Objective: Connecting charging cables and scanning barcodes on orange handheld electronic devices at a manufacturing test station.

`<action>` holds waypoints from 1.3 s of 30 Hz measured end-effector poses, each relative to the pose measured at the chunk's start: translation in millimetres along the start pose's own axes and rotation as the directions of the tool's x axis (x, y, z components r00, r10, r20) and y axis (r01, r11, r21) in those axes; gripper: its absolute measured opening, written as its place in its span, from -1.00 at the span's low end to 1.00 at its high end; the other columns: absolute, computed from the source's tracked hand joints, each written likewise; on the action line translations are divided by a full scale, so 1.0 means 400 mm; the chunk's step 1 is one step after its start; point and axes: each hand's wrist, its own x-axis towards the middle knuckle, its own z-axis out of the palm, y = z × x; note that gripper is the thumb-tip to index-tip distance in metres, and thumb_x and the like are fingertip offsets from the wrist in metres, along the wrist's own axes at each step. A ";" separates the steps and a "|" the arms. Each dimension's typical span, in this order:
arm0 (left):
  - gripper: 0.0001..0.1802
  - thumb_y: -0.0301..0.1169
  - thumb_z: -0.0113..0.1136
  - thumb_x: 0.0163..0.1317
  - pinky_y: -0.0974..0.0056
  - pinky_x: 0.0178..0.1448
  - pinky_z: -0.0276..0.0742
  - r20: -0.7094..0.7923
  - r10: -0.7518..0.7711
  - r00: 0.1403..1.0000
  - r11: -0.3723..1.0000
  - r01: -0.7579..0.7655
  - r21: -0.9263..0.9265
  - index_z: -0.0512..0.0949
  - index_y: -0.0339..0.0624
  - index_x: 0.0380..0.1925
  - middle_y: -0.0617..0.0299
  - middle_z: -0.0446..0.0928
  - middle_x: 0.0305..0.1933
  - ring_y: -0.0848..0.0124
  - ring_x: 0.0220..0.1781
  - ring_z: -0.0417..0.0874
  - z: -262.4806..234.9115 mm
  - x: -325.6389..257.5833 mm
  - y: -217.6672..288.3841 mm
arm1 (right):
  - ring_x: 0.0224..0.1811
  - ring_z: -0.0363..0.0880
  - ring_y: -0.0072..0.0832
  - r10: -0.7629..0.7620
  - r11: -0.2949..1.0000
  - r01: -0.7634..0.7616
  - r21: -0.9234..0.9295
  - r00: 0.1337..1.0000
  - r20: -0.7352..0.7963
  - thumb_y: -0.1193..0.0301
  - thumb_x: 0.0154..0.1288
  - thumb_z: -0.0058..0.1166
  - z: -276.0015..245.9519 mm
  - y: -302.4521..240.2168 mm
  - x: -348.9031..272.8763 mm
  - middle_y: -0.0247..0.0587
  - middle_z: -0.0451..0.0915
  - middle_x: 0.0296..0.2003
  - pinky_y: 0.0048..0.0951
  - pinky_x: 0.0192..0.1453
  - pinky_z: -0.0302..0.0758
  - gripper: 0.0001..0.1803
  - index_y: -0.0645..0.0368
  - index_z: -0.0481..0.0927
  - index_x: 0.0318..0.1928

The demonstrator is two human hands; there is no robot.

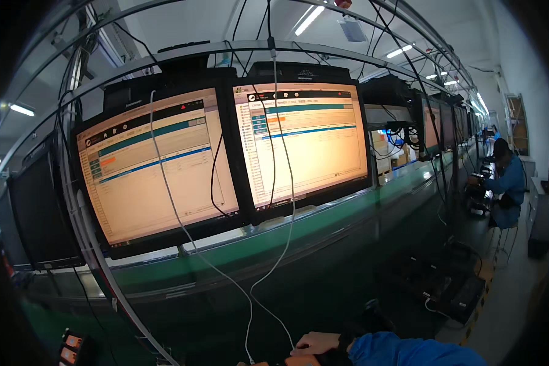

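Note:
Only my right hand (314, 343) shows, at the bottom edge, with a blue sleeve (409, 352) and a dark wrist strap behind it. Its fingers curl over a small orange object (300, 361) that the frame edge cuts off, so the grip cannot be made out. Two white cables (250, 305) hang from the overhead rail and run down to a spot just left of this hand. My left hand is out of view.
Two lit monitors (158, 165) (305, 140) stand on a green-edged bench (299, 235), with a dark monitor (39, 213) at the left. Black devices (445, 283) lie on the bench to the right. Farther right sits a person in a blue jacket (506, 183).

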 end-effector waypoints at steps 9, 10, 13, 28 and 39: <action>-0.50 0.10 0.31 0.16 -0.08 -0.21 0.57 0.156 -0.149 0.977 0.979 0.168 -0.116 0.54 -0.08 -0.18 -0.01 0.67 -0.37 -0.05 -0.31 0.71 -0.038 0.025 0.033 | -0.11 0.65 -0.52 -0.204 0.774 0.287 0.564 0.957 -0.207 0.24 0.50 0.08 -0.053 -0.131 -0.060 -0.22 0.70 -0.20 -0.44 0.07 0.54 -0.70 0.25 0.66 -0.15; -0.48 0.05 0.35 0.13 -0.08 -0.05 0.53 0.017 -0.037 0.999 0.996 0.038 -0.084 0.54 -0.12 -0.14 -0.05 0.64 -0.20 -0.05 -0.14 0.67 -0.068 0.037 0.063 | -0.10 0.60 -0.53 -0.128 0.640 0.263 0.722 0.963 -0.237 0.24 0.53 0.01 -0.051 -0.148 -0.070 -0.27 0.65 -0.24 -0.41 0.09 0.50 -0.72 0.22 0.59 -0.16; -0.28 0.05 0.45 0.03 0.01 0.24 0.38 -0.068 0.308 0.949 0.950 -0.311 -0.033 0.50 -0.23 0.05 -0.01 0.54 0.12 0.05 0.14 0.55 -0.129 0.074 0.124 | -0.33 0.45 -0.50 -0.198 0.028 0.404 0.914 0.899 -0.391 0.13 0.56 -0.09 -0.020 -0.181 -0.029 -0.35 0.41 -0.39 -0.41 -0.20 0.41 -0.68 0.09 0.40 -0.28; 0.01 -0.26 0.59 -0.22 0.09 0.14 0.53 0.194 -0.036 0.980 0.837 0.136 -0.530 0.24 -0.42 0.22 -0.12 0.50 0.02 0.08 0.05 0.61 -0.067 0.030 0.283 | 0.25 0.43 -0.20 0.102 0.013 0.574 0.819 0.814 -0.572 -0.04 0.59 -0.36 0.006 -0.220 -0.031 -0.04 0.46 0.19 -0.08 0.28 0.47 -0.49 0.11 0.46 -0.17; -0.04 -0.24 0.55 -0.25 0.10 0.04 0.59 0.099 -0.001 0.995 0.885 0.047 -0.463 0.31 -0.34 0.20 -0.07 0.54 0.02 0.10 0.00 0.66 -0.066 0.017 0.255 | 0.01 0.62 -0.25 0.333 0.085 0.612 0.787 0.727 -0.601 0.00 0.62 -0.27 -0.049 -0.099 -0.026 -0.43 0.48 -0.42 -0.06 0.08 0.58 -0.65 -0.09 0.36 -0.26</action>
